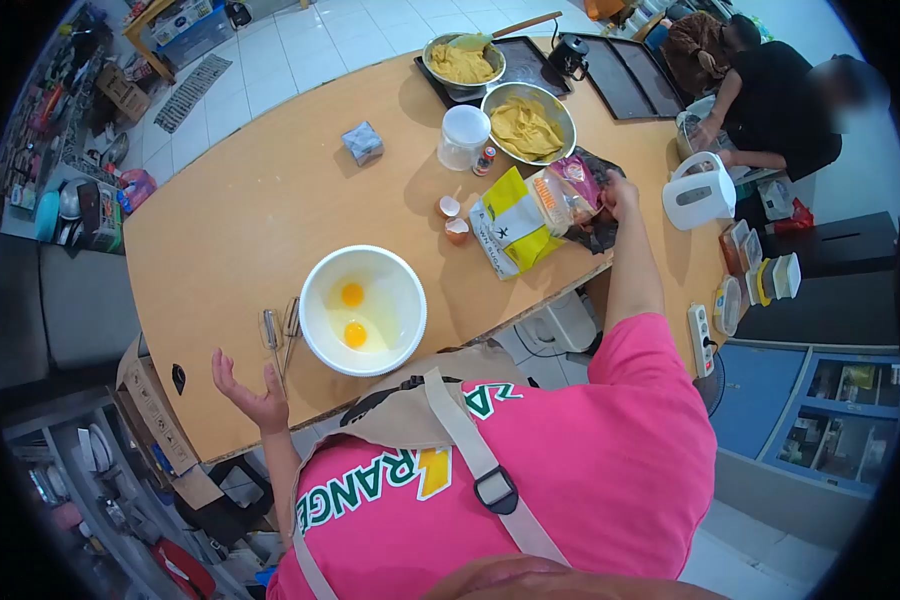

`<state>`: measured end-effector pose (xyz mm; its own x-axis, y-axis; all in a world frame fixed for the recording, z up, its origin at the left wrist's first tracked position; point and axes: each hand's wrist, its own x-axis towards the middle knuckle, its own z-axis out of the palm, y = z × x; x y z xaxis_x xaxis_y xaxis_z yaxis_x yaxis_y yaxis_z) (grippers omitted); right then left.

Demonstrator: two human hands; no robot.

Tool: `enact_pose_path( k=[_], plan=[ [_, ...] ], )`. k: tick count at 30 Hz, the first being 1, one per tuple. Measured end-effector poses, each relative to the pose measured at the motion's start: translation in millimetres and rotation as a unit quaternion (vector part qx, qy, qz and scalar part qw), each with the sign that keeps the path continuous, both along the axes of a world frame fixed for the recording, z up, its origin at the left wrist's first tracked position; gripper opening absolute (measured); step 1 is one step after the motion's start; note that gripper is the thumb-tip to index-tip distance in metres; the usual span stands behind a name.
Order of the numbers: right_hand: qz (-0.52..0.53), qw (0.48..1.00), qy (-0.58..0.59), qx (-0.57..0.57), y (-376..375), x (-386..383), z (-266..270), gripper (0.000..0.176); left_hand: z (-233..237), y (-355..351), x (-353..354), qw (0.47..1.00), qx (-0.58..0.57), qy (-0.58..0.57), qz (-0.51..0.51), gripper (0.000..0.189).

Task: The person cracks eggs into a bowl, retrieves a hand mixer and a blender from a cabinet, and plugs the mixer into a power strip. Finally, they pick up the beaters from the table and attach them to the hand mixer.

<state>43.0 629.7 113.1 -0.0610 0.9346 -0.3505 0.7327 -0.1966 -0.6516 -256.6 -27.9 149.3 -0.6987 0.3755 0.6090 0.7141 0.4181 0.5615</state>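
A white bowl (411, 287) near my front holds two raw eggs with whole yolks (353, 294). Left of it, my left hand (254, 396) is raised at the table edge, fingers spread and holding nothing. Two metal mixer beaters (269, 328) lie between that hand and the bowl. On the right, my right hand (620, 196) reaches across with fingers curled at a crumpled black plastic bag (600, 236). Beside the bag lie a purple packet (577, 178), a clear pack (553, 199) and a yellow-and-white sugar bag (511, 226). Cracked eggshells (456, 231) sit left of the sugar.
Two metal bowls of yellow dough (526, 125) stand at the back, one on a dark tray (522, 62). A clear tub (463, 138), small bottle (485, 160), grey block (363, 144) and white hand mixer (699, 194) share the table. A co-worker (785, 100) works far right.
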Motion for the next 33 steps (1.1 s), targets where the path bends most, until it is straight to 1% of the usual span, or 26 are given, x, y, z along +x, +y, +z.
enact_pose_path(
  k=[1, 2, 3, 4, 5, 7, 8, 9, 11, 12, 14, 17, 18, 19, 24, 26, 28, 31, 33],
  plan=[
    [0.049, 0.995, -0.085, 0.021, -0.6, -4.9, 3.3, 0.026, 0.4, -1.8, -0.1, 1.0, 0.002, 0.0, 0.001, 0.065],
    [0.05, 0.995, -0.084, 0.021, -3.9, -6.8, 5.9, 0.026, 0.4, -3.5, 0.2, 1.0, 0.002, 0.002, 0.002, 0.065],
    [0.135, 0.958, -0.226, 0.116, -15.5, -7.8, 12.4, 0.026, 0.5, -5.2, 0.7, 1.0, -0.003, -0.004, 0.01, 0.065],
    [0.215, 0.884, -0.359, 0.208, -25.3, -8.5, 17.3, 0.027, 0.3, -6.5, 1.2, 1.0, -0.007, -0.008, 0.018, 0.065],
    [0.217, 0.884, -0.356, 0.213, -26.3, -8.4, 14.4, 0.027, 0.1, -6.6, 1.6, 1.0, -0.004, -0.006, 0.022, 0.065],
    [0.218, 0.869, -0.39, 0.213, -23.2, -14.1, 5.5, 0.026, 0.1, -6.0, 3.0, 0.999, -0.007, -0.023, 0.031, 0.064],
    [0.201, 0.874, -0.395, 0.199, -20.5, -16.2, 1.9, 0.027, -0.2, -5.2, 2.7, 0.999, 0.002, -0.014, 0.04, 0.064],
    [0.183, 0.879, -0.399, 0.183, -18.6, -17.8, -0.7, 0.028, -0.5, -5.8, 3.1, 0.999, -0.011, -0.009, 0.036, 0.063],
    [0.146, 0.887, -0.396, 0.186, -13.7, -22.5, -4.9, 0.029, 0.9, -4.3, 1.3, 0.999, -0.024, 0.0, 0.038, 0.063],
    [0.149, 0.888, -0.391, 0.19, -10.4, -24.7, -5.0, 0.029, 2.0, -3.3, 0.8, 0.999, -0.022, -0.001, 0.033, 0.063],
    [0.143, 0.89, -0.405, 0.153, -5.0, -26.2, -7.6, 0.031, 3.1, -4.8, -0.4, 0.999, -0.021, 0.001, 0.03, 0.063],
    [0.162, 0.879, -0.422, 0.152, 0.6, -28.7, -4.5, 0.031, 3.9, -5.5, -0.7, 0.999, -0.041, 0.003, 0.036, 0.065],
    [0.161, 0.88, -0.432, 0.117, 4.1, -32.7, -2.1, 0.032, 5.7, -5.0, -0.3, 0.998, -0.052, 0.002, 0.034, 0.064],
    [0.164, 0.88, -0.431, 0.119, 5.3, -35.1, -0.9, 0.032, 6.8, -5.0, 0.6, 0.997, -0.065, 0.001, 0.033, 0.064],
    [0.153, 0.878, -0.447, 0.077, 15.8, -39.0, -4.8, 0.031, 8.0, -3.6, 0.0, 0.998, -0.054, 0.0, 0.028, 0.063],
    [0.156, 0.876, -0.451, 0.075, 25.4, -36.7, -10.9, 0.031, 8.5, -5.1, 0.1, 0.998, -0.062, 0.008, 0.03, 0.063],
    [0.157, 0.875, -0.453, 0.073, 24.0, -40.3, -9.7, 0.03, 9.0, -4.8, -0.1, 0.999, -0.042, -0.001, 0.035, 0.064],
    [0.161, 0.878, -0.443, 0.083, 17.4, -34.8, -3.7, 0.03, 8.7, -6.9, -0.3, 0.997, -0.056, 0.002, 0.047, 0.065],
    [0.187, 0.87, -0.442, 0.112, 9.5, -32.9, 3.4, 0.031, 8.2, -5.6, -0.6, 0.997, -0.054, 0.002, 0.046, 0.064]
  ],
)
